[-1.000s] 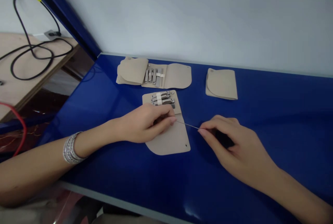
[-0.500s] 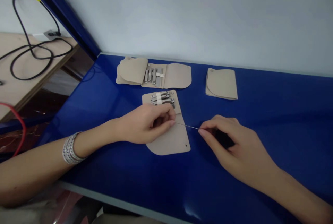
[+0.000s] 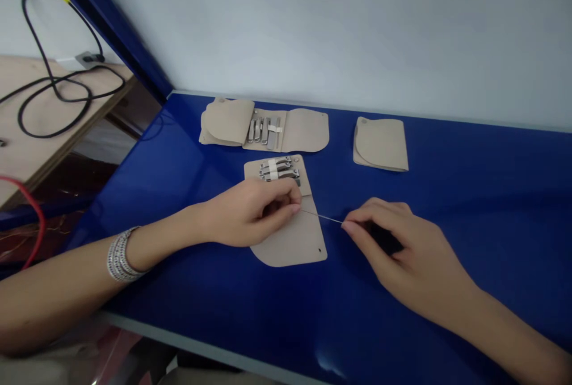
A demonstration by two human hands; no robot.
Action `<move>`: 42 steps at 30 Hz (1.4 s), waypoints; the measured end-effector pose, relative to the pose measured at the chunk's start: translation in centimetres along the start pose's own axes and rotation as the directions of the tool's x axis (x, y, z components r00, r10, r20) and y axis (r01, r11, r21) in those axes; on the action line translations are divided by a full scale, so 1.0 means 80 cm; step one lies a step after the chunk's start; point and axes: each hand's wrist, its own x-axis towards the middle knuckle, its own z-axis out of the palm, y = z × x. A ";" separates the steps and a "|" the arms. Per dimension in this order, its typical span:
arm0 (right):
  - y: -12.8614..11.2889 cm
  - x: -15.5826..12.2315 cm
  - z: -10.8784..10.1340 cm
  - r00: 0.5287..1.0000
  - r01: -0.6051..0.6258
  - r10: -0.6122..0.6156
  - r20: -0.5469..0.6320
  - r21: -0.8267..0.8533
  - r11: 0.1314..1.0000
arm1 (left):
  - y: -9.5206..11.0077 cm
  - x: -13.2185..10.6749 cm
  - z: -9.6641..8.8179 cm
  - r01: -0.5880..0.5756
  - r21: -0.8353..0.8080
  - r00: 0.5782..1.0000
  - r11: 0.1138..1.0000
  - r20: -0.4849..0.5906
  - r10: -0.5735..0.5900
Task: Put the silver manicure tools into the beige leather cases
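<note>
Blue, glossy metal by the look of it, is the bench (image 3: 469,194) filling my feed. At its centre a beige manicure pouch (image 3: 297,239) lies open, with a second open pouch (image 3: 307,130) beyond it toward twelve o'clock. My left hand (image 3: 248,212) is over the near pouch's nine o'clock side; my right hand (image 3: 397,239) is over the bench at four o'clock. A folded pouch (image 3: 381,144) sits at two o'clock. Nail clippers (image 3: 286,174) lie strapped at the near pouch's twelve o'clock end. Smallest is a thin strand (image 3: 322,217), material unclear: each grip pinches one end, and it runs straight between them. Almost nothing has changed over the last second, so I judge this a steady hold, the strand secure.
</note>
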 end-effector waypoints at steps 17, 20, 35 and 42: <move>-0.001 -0.001 0.000 1.000 -0.008 0.008 -0.013 -0.031 0.999 | -0.001 0.000 0.001 -0.008 0.019 1.000 1.000 -0.009 0.009; 0.000 -0.001 0.001 1.000 -0.014 0.014 -0.016 -0.034 0.999 | -0.001 0.000 0.002 -0.013 0.018 1.000 1.000 -0.016 0.014; 0.005 -0.002 0.002 1.000 -0.018 0.018 -0.002 -0.018 1.000 | -0.001 0.001 0.001 -0.012 0.011 1.000 1.000 -0.005 0.012; 0.007 -0.002 0.003 1.000 -0.007 0.007 0.000 -0.017 1.000 | 0.001 0.001 -0.001 -0.011 0.014 1.000 1.000 0.006 0.010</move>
